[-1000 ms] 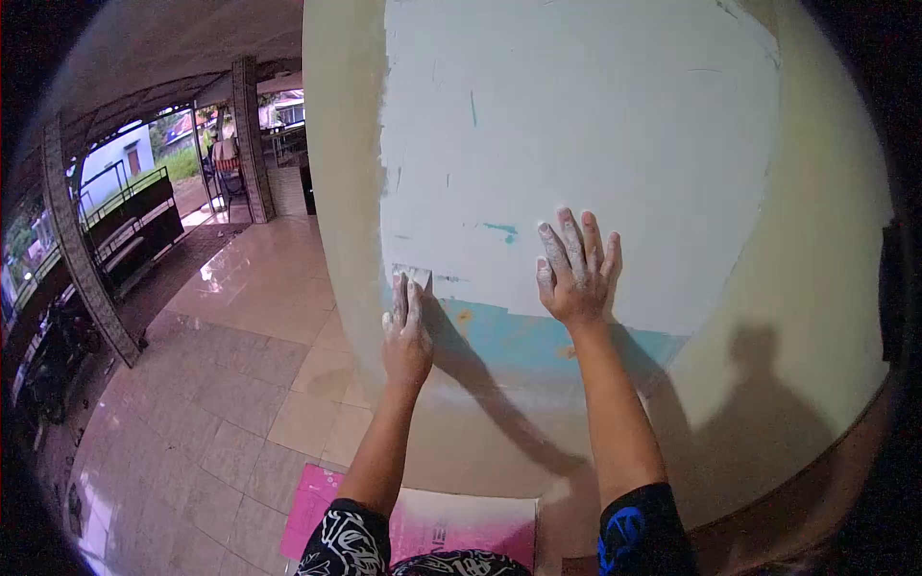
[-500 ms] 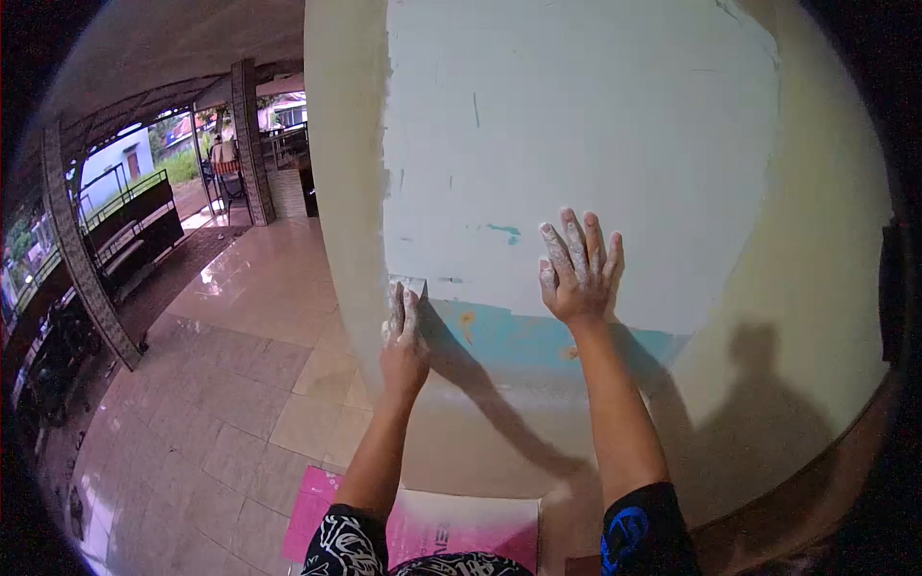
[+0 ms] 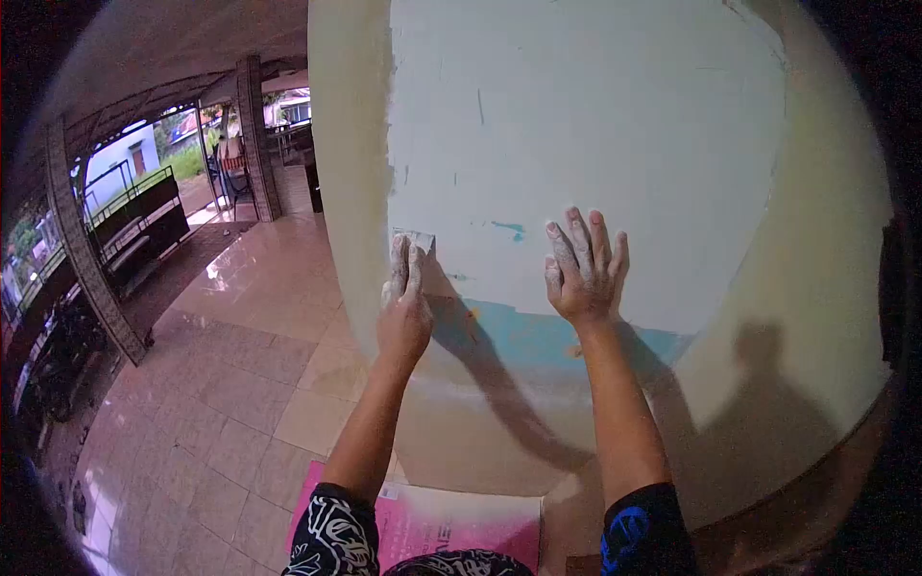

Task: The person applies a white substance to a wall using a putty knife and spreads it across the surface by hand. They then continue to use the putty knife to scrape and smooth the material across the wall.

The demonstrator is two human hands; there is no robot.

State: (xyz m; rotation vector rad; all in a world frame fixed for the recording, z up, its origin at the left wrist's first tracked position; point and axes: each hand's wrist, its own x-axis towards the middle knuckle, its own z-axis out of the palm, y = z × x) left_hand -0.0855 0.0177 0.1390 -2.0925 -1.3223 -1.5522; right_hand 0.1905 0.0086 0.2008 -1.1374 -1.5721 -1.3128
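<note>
My left hand (image 3: pixel 404 312), dusted with white, is closed on a flat putty scraper (image 3: pixel 420 238). Its blade lies against the left edge of the white-coated patch (image 3: pixel 634 125) on the wall, with two fingers stretched along it; the grip end is hidden by the hand. My right hand (image 3: pixel 584 274), also whitened, rests on the same patch with its fingers spread. Below the white runs a turquoise strip (image 3: pixel 528 336) with orange-brown spots. Small turquoise marks and thin scratches show in the coating between and above the hands.
Yellowish wall (image 3: pixel 826 221) surrounds the patch. A pink sheet (image 3: pixel 461 533) with printed letters lies at the wall's foot. Shiny floor tiles (image 3: pixel 226 403) stretch left towards pillars (image 3: pixel 257 139), a dark railing (image 3: pixel 139 226) and an outdoor area.
My left hand has slid the scraper upward along the patch's left edge. The right hand has stayed at almost the same place on the wall.
</note>
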